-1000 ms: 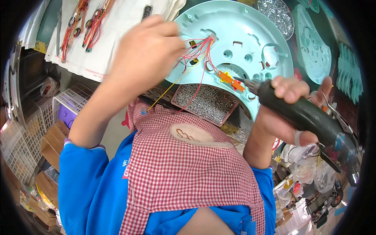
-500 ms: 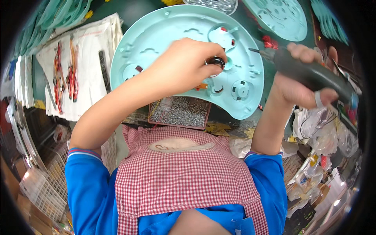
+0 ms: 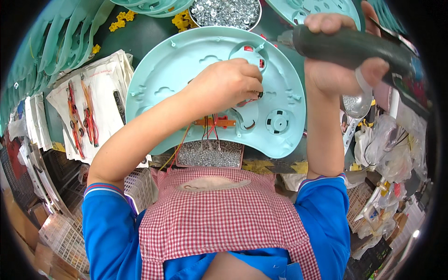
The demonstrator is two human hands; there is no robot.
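A turquoise, kidney-shaped plastic shell (image 3: pixel 158 60) lies on the bench before me, its inside with posts facing up. My left hand (image 3: pixel 228 86) is over its middle, fingers pinched on a small black part (image 3: pixel 260 94) with wires, mostly hidden by the fingers. Below that hand, a narrow orange strip (image 3: pixel 226 123) with red and black wires sits in the shell. My right hand (image 3: pixel 322 77) grips a dark electric screwdriver (image 3: pixel 345 46) raised at the shell's right, its tip end pointing left. A round vented seat (image 3: pixel 279 122) is moulded at the shell's right.
A tray of small screws (image 3: pixel 210 158) stands at the near bench edge. Beyond the shell is a round bowl of metal fasteners (image 3: pixel 226 14). Wire bundles (image 3: pixel 88 116) lie on white sheets at left, near stacked turquoise shells (image 3: pixel 70 42). Plastic bags (image 3: pixel 389 149) hang at right.
The shell appears lower and slightly left in view, showing more of the bench behind it. My right hand with the screwdriver has risen in view. My left hand keeps its pinch, now covering more of the black part.
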